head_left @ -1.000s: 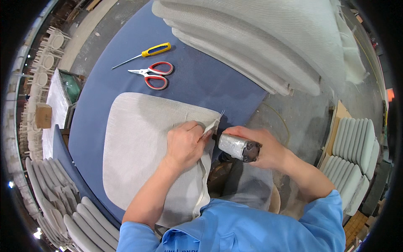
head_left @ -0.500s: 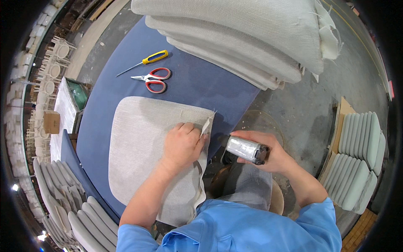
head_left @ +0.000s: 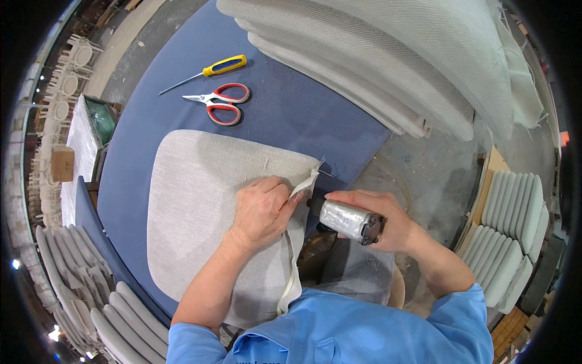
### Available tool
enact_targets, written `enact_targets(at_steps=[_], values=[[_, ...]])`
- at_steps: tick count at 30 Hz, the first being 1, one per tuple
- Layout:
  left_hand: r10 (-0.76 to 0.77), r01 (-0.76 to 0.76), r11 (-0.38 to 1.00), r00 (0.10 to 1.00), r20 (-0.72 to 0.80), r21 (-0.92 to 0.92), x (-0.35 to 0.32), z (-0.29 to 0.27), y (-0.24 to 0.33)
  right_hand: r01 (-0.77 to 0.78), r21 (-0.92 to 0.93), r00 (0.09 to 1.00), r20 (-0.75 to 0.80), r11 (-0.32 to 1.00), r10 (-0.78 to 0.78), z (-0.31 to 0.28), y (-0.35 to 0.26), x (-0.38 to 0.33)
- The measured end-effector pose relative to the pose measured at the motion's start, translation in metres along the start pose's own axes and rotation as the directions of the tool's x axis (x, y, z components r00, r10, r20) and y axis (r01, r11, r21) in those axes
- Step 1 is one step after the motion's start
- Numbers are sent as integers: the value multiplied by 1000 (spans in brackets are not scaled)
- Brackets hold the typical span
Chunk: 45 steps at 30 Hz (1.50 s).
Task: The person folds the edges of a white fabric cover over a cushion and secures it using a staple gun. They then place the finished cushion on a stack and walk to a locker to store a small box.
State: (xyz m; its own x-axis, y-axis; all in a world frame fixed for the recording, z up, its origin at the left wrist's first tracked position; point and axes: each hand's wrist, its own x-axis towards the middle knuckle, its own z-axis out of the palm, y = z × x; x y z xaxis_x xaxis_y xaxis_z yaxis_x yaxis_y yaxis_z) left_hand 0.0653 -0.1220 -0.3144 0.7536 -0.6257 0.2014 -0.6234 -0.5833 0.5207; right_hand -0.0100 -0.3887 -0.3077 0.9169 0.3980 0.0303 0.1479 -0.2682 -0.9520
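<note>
A brown cardboard box (head_left: pixel 62 164) sits on a white-covered stand far to my left, beside a green-lined open box (head_left: pixel 102 121), while yellow-handled screwdriver (head_left: pixel 206 71) and red-handled scissors (head_left: pixel 219 103) lie on the blue table (head_left: pixel 291 115) beyond the grey seat cushion (head_left: pixel 200 212). My left hand (head_left: pixel 264 209) lies palm-down on the cushion's near right corner, fingers curled and pinching the loose fabric edge (head_left: pixel 305 182) upward. My right hand (head_left: pixel 379 218) comes in from the right just off the table's edge, fingers wrapped tight around a silvery tool (head_left: pixel 348 219) whose nose points at that pinched corner.
</note>
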Motion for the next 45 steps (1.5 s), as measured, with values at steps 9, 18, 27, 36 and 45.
enact_targets(at_steps=[9, 18, 27, 36, 45], values=[[-32, 32, 999, 999, 11, 13, 0, -4, 2, -19, -25, 1000, 25, 1000, 19, -2, -3, 2], [-10, 10, 1000, 1000, -24, 10, 0, -2, 0, -14, -55, 999, 44, 998, 17, -3, -7, 8], [-13, 13, 1000, 1000, -25, 10, -2, 0, 1, -99, -37, 990, 96, 994, 103, -5, -12, 15], [-53, 54, 998, 998, -23, 42, 1, -8, 13, -52, 7, 998, 27, 999, 52, -7, -10, 4], [-178, 159, 966, 981, 80, 203, -17, -26, 52, -16, 59, 988, -153, 998, 24, -9, -8, -44]])
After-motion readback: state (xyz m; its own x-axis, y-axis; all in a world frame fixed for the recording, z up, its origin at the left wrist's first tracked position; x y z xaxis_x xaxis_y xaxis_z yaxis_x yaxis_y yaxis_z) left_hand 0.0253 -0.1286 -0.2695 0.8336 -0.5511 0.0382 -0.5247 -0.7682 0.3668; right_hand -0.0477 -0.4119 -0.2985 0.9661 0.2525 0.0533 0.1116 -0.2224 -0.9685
